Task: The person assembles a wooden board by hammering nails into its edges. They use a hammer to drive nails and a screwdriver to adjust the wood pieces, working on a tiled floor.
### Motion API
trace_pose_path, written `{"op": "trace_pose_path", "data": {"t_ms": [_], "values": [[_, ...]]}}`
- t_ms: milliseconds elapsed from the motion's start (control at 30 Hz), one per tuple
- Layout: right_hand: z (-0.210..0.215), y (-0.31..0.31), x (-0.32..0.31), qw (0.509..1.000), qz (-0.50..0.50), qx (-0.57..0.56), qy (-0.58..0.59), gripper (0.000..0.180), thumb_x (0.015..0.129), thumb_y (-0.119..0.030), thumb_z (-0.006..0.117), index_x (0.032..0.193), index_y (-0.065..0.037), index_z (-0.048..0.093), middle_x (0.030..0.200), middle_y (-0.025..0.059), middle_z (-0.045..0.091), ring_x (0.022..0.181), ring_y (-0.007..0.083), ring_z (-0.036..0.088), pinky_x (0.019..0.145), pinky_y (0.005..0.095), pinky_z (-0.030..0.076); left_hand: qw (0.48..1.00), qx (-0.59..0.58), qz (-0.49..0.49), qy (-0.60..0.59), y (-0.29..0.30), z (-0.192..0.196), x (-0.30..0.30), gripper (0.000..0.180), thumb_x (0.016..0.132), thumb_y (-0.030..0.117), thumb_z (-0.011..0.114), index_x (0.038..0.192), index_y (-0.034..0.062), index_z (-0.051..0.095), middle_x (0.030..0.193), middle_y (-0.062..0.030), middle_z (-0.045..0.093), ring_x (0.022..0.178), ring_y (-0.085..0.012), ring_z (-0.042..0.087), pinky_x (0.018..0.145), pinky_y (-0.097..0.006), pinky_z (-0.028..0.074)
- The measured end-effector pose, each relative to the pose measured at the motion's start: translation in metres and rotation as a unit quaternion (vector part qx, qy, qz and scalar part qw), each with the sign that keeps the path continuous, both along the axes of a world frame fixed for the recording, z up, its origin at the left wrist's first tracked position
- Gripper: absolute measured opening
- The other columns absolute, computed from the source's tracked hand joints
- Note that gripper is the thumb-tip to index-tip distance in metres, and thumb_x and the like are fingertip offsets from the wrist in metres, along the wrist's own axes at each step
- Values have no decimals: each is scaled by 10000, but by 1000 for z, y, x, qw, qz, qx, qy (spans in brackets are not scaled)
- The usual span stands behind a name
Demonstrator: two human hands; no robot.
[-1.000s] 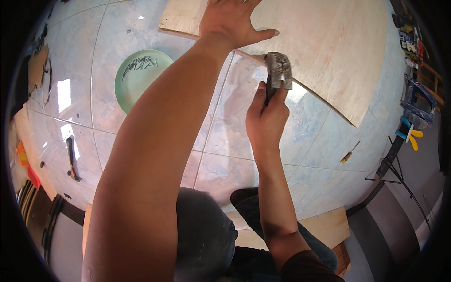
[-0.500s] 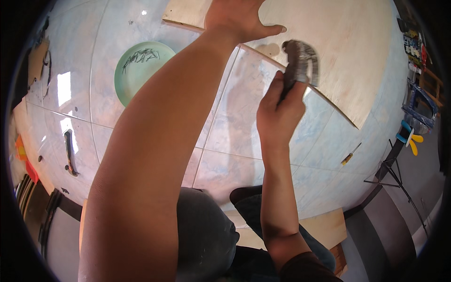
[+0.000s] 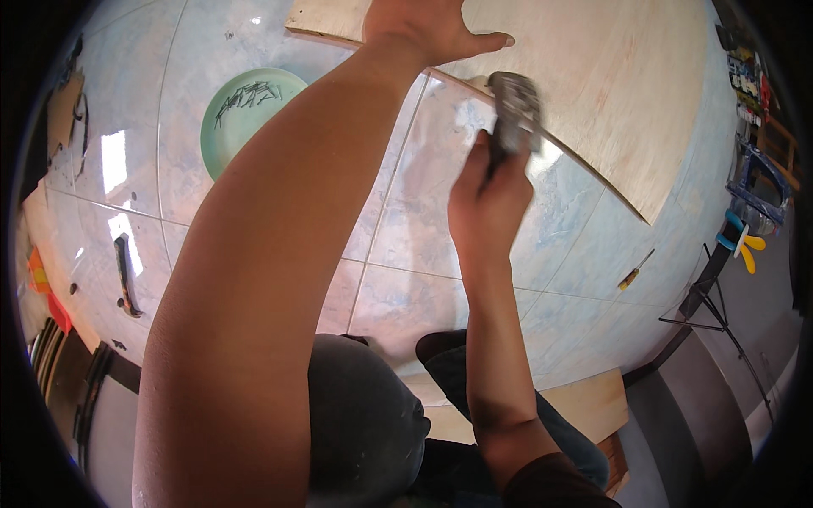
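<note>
My left hand (image 3: 428, 30) lies flat over the pale plywood board (image 3: 610, 93) near its edge. Its thumb stretches out to the right, while the other fingertips run out of the top of the picture. In my right hand (image 3: 491, 199) is a dark grey metal hand tool (image 3: 517, 102), closed in my fingers. Motion smears the tool, so its exact kind is unclear. It is held up by the board's near edge, and I cannot tell whether it touches the wood. A pale green plate (image 3: 224, 148) with several thin dark nails (image 3: 246, 102) stands left of my left forearm.
Light marbled tiles (image 3: 406, 296) cover the floor. A dark-handled tool (image 3: 125, 275) lies at the left, and a screwdriver (image 3: 637, 269) with a yellow handle at the right. Beyond it stand a black tripod stand (image 3: 716, 309) and a blue frame (image 3: 758, 190). Another wood piece (image 3: 584, 406) lies near my legs.
My right hand and the grey tool have shifted a little left. My left hand stays on the board; the whole view has drifted slightly.
</note>
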State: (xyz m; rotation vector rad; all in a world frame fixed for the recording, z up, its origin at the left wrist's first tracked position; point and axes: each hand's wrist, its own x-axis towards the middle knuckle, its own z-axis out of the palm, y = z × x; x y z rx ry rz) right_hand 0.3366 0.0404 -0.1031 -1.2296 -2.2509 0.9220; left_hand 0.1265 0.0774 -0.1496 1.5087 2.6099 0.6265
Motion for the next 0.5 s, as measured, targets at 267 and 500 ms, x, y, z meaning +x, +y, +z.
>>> {"op": "trace_pose_path", "data": {"t_ms": [267,500], "values": [[14,22,17,987,-110,-116,17,379,1114,-192,593,1415,33,548,953,70,701,764,169,606,735,316,537,1000,0,5,14,4,-16,-1,1071,818,794,680,1626,121,474,1731,-183,360,1636,-329,254,1340,-528,170],[9,15,67,980,-195,2,44,271,1094,-248,631,1187,5,595,805,55,650,682,109,567,634,289,466,999,-32,-17,8,1,11,3,1186,750,857,706,1639,114,450,1738,-193,340,1640,-338,241,1342,-540,149]]}}
